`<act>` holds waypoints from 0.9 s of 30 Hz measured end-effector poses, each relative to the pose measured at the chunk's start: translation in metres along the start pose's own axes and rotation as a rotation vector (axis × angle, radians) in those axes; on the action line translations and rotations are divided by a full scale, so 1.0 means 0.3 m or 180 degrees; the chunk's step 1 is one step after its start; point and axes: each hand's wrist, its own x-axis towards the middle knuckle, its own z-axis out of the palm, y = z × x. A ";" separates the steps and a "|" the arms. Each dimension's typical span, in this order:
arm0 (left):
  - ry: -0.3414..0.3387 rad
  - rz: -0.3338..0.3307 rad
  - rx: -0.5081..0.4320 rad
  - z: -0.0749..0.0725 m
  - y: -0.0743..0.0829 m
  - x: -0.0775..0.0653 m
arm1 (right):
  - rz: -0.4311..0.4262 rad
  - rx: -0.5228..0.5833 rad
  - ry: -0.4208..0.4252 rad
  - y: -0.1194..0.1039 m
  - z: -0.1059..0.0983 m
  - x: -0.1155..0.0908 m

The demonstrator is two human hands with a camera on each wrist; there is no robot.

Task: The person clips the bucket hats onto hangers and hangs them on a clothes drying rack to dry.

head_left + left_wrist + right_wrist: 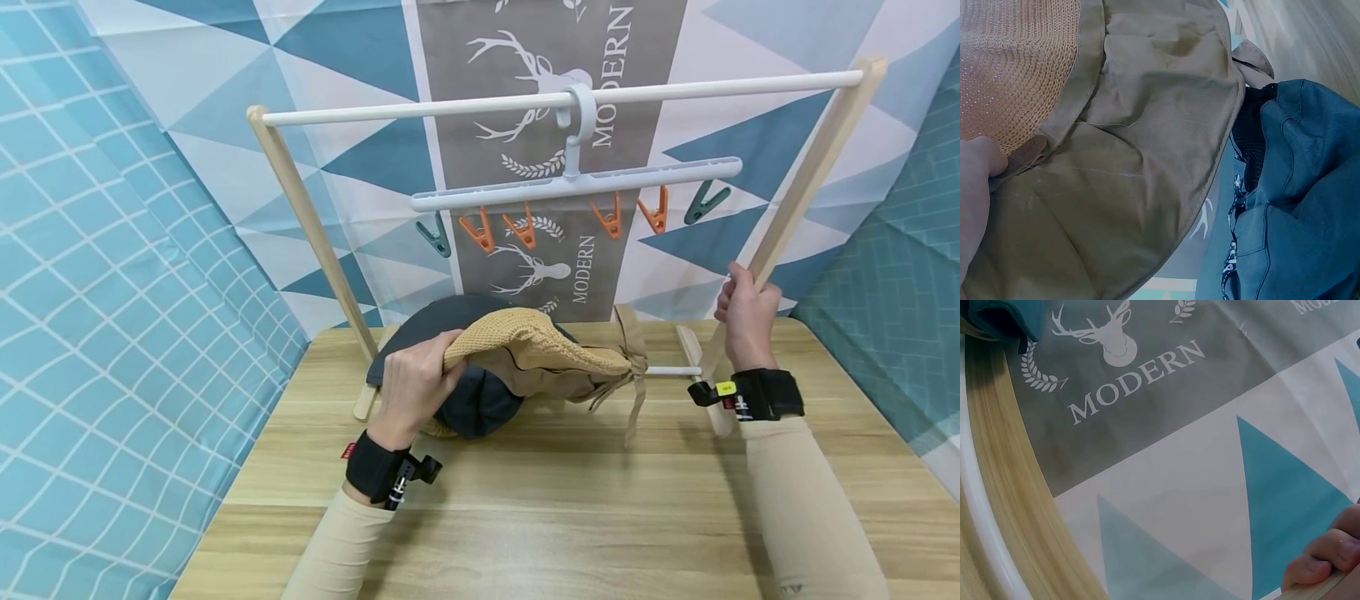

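My left hand (416,383) grips the edge of a tan sun hat (525,329) and holds it up over the table. Woven mesh and brown cloth make up this hat, and a cloth tie (636,358) dangles at its right end. Behind and beneath it lies a dark blue hat (480,404), partly covered. In the left wrist view the thumb (985,156) lies on the tan hat where mesh meets cloth. My right hand (750,321) curls round the right wooden post (810,183) of a rack; its fingers (1329,553) show at the right wrist view's corner.
A white rail (465,107) joins the rack's two posts. From it hangs a white hanger (577,182) with several orange clips (523,229) and green clips (705,204). The rack stands on a wooden table (525,517) before a patterned backdrop (352,50).
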 end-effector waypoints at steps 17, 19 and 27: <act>0.0019 -0.0017 -0.0040 0.003 0.000 -0.001 | -0.0042 0.0012 0.0098 -0.015 -0.010 -0.064; 0.0023 -0.0019 -0.0047 0.005 -0.001 -0.001 | -0.0029 0.0055 0.0100 -0.017 -0.010 -0.070; -0.0029 -0.0048 -0.0059 0.009 0.004 0.000 | 0.0005 0.0015 0.0214 -0.025 -0.020 -0.102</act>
